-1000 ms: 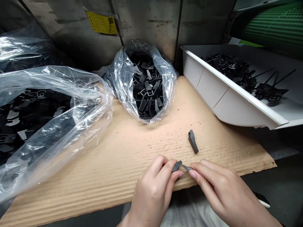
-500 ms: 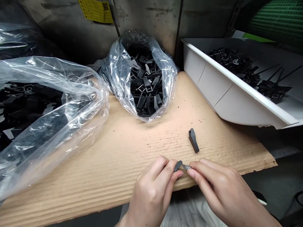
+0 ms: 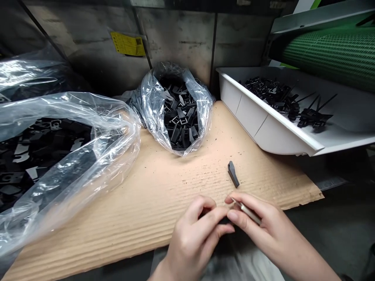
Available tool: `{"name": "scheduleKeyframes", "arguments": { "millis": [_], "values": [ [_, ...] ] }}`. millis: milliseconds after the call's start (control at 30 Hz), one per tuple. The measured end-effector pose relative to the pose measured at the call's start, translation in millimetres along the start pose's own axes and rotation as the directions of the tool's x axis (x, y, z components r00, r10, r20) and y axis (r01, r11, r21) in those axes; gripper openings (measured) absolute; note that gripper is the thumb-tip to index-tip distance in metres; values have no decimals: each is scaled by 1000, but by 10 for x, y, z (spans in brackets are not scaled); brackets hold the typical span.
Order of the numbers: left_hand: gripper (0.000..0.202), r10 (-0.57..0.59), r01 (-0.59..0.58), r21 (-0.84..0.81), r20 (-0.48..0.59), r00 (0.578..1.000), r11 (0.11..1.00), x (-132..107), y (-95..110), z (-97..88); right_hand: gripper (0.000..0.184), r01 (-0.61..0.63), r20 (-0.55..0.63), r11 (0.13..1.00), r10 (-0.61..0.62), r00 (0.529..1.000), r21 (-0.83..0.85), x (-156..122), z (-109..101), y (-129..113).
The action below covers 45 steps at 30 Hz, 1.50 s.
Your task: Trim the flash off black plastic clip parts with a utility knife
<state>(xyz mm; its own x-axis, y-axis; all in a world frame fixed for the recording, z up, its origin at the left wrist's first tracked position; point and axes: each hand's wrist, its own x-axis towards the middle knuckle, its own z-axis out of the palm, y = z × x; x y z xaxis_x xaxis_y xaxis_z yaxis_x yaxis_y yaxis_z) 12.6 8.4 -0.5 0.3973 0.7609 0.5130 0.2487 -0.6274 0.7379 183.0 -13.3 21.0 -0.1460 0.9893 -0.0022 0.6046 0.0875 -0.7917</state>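
Observation:
My left hand [image 3: 199, 228] is closed on a small black plastic part [image 3: 225, 221], mostly hidden behind the fingers. Close against it, my right hand [image 3: 253, 218] pinches a slim metal trimming knife [image 3: 249, 213] that lies across the fingers. The thumb of the right hand is near the left fingertips. A similar black plastic piece [image 3: 233, 174] lies just beyond the hands on the cardboard sheet [image 3: 164, 187].
A clear bag [image 3: 205, 113] full of black parts stands at the back; another bag [image 3: 117, 152] of parts lies on the left. On the right, a white tray [image 3: 263, 134] holds parts with thin stems, below a green conveyor belt [image 3: 331, 54]. Dark crumbs dot the cardboard.
The knife has turned in my right hand, so its blade no longer shows at the part and its shank lies over the fingers. The hands are closer together. The view has tilted up.

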Motion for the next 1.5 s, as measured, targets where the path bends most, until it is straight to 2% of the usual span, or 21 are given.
{"name": "scheduleKeyframes", "arguments": {
  "millis": [67,100,167,200,233,267,333,400,433,500,533,633,767,867,967,1033,1100,1233,1300,1400,1500],
  "values": [
    [17,-152,140,-213,-38,988,967,8,37,-21,21,-81,20,969,79,997,232,-3,50,-69],
    [25,-283,251,-346,-46,958,904,16,53,-28,21,-117,-10,940,127,992,321,-8,92,-101],
    [32,-539,433,-598,1,843,675,41,74,-33,16,-130,-130,906,197,972,402,-26,201,-148],
    [29,-615,474,-687,50,787,551,57,79,-32,14,-111,-186,909,200,962,402,-40,258,-159],
    [25,-652,496,-743,107,751,449,73,79,-30,14,-88,-217,915,185,958,394,-56,306,-159],
    [19,-661,512,-771,162,733,379,88,77,-29,14,-66,-229,924,162,960,377,-76,339,-148],
    [16,-635,544,-774,248,732,324,108,67,-32,16,-5,-234,960,74,969,280,-122,343,-95],
    [18,-610,565,-748,277,742,348,115,53,-40,19,87,-210,996,-78,975,33,-169,257,-15],
    [19,-604,570,-729,272,749,378,115,46,-43,26,146,-195,981,-170,966,-130,-188,193,25],
    [21,-601,571,-693,246,761,439,113,32,-38,41,223,-170,900,-304,937,-375,-211,60,86],
    [22,-598,565,-679,228,768,468,111,28,-28,40,243,-166,869,-341,925,-430,-213,8,103],
    [23,-587,530,-636,146,796,561,104,34,27,26,284,-156,872,-370,916,-399,-187,-44,100],
    [20,-591,511,-507,5,806,694,78,74,91,21,359,-225,891,-424,877,-278,-118,72,69],
    [17,-557,496,-417,-30,830,762,51,86,92,20,397,-243,885,-452,858,-242,-73,159,63],
    [14,-517,476,-351,-29,855,806,30,75,72,19,402,-229,886,-451,863,-232,-60,195,65],
    [13,-506,468,-343,-25,862,814,22,65,55,19,397,-225,889,-445,867,-228,-60,202,77],
    [16,-516,481,-389,18,857,786,22,55,32,19,379,-229,896,-428,874,-230,-51,201,100],
    [31,-545,595,-545,276,792,590,52,32,-31,18,308,-246,923,-362,899,-230,-14,162,144],
    [34,-531,637,-558,365,764,532,78,17,-62,19,306,-252,934,-345,904,-182,-19,120,134],
    [33,-527,640,-551,374,763,536,110,4,-87,21,330,-222,939,-344,912,-97,-72,56,68],
    [35,-539,631,-538,342,769,559,124,10,-83,20,373,-215,923,-384,898,-91,-126,32,-10]
  ]
}}
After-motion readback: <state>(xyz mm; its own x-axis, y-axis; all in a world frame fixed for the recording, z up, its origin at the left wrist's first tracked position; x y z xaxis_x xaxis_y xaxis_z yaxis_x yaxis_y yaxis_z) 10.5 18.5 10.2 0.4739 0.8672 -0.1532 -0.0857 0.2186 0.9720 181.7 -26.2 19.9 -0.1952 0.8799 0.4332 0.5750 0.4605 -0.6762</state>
